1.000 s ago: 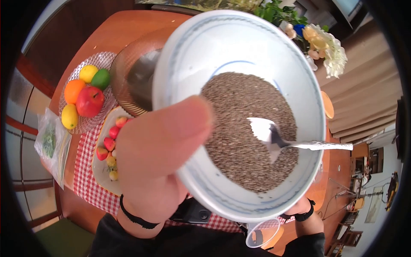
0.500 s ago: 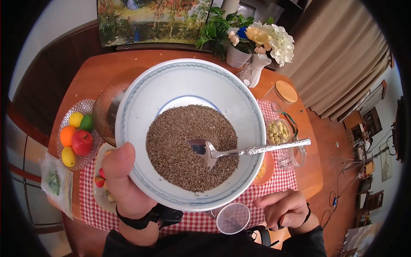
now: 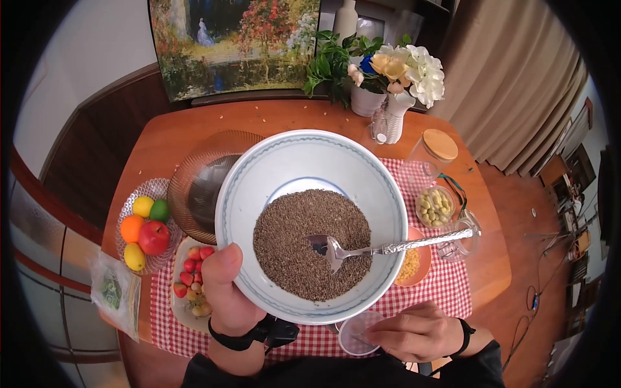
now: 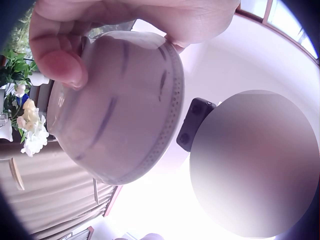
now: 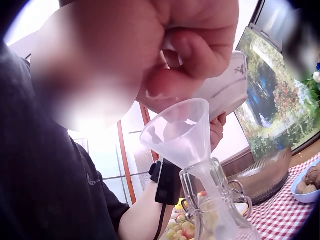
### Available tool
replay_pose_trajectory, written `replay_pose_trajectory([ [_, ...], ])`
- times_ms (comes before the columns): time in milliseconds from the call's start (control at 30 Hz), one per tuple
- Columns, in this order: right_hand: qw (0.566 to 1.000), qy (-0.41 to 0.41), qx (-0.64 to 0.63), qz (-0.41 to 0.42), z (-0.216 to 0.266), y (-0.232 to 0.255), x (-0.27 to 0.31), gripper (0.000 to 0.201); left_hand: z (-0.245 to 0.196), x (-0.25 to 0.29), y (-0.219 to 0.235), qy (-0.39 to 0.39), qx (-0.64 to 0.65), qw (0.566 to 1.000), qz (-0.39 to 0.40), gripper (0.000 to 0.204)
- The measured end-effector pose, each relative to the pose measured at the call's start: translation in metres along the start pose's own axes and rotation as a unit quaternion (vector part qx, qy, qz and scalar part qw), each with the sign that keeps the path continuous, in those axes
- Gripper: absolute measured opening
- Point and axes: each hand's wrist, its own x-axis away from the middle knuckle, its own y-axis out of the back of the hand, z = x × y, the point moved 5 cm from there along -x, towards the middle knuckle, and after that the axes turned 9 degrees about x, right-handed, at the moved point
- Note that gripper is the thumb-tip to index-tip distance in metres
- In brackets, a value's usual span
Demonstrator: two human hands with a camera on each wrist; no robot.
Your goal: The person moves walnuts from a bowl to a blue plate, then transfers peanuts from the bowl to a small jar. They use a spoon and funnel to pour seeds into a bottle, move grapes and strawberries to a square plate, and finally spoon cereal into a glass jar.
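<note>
My left hand (image 3: 234,294) holds a white bowl (image 3: 310,152) with blue bands up over the table, thumb at its rim and fingers round the outside. Small brown seeds (image 3: 304,252) fill its bottom. A metal spoon (image 3: 420,242) stands partly in them, its hammered handle over the right rim. A clear plastic funnel (image 5: 175,132) sits in the neck of a glass clasp bottle (image 5: 200,220). My right hand (image 3: 414,331) is at the funnel's mouth, fingers curled, fingertips overlapping the rim; I cannot tell whether they pinch anything.
On the left are a glass plate of fruit (image 3: 169,194), a dish of small fruits (image 3: 181,310), a zip bag (image 3: 113,294) and a large glass bowl (image 3: 194,187). On the right are a jar of pale nuts (image 3: 435,205), a lidded jar (image 3: 424,161) and an orange bowl (image 3: 424,262). Vases with flowers stand behind.
The bowl in my left hand has moved lower and away from the camera, showing more table. My right hand has come left to the funnel.
</note>
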Motion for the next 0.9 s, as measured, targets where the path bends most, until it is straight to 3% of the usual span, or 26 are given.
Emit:
replay_pose_trajectory([
  [133, 1.0, -0.008, -0.011, -0.01, -0.001, 0.002, -0.003, 0.018, 0.001, -0.002, -0.001, -0.036, 0.029, 0.998, -0.042, 0.061],
  [333, 0.999, -0.016, -0.018, -0.02, -0.002, 0.001, -0.005, 0.013, 0.0, -0.001, 0.01, -0.001, 0.004, 1.0, -0.013, 0.067],
  [500, 0.999, -0.011, -0.037, -0.025, -0.002, 0.003, -0.007, 0.014, -0.001, -0.001, 0.007, -0.024, -0.011, 1.0, -0.016, 0.067],
  [600, 0.998, -0.037, -0.025, -0.041, -0.005, 0.008, -0.006, 0.012, 0.0, 0.0, 0.006, -0.02, 0.004, 1.0, -0.021, 0.067],
  [700, 0.987, -0.098, -0.064, -0.112, -0.013, 0.017, -0.003, 0.009, 0.001, 0.0, 0.005, 0.008, 0.016, 1.0, -0.001, 0.068],
  [767, 0.963, -0.231, -0.096, -0.096, -0.027, 0.022, 0.008, 0.012, 0.002, 0.002, 0.008, 0.007, 0.024, 1.0, 0.005, 0.068],
  [833, 0.915, -0.302, -0.202, -0.176, -0.04, 0.018, 0.026, 0.02, 0.003, 0.002, 0.004, 0.005, 0.031, 0.999, 0.01, 0.068],
  [900, 0.84, -0.357, -0.3, -0.278, -0.045, 0.019, 0.033, 0.033, 0.005, 0.002, -0.001, -0.016, 0.071, 0.997, -0.027, 0.064],
])
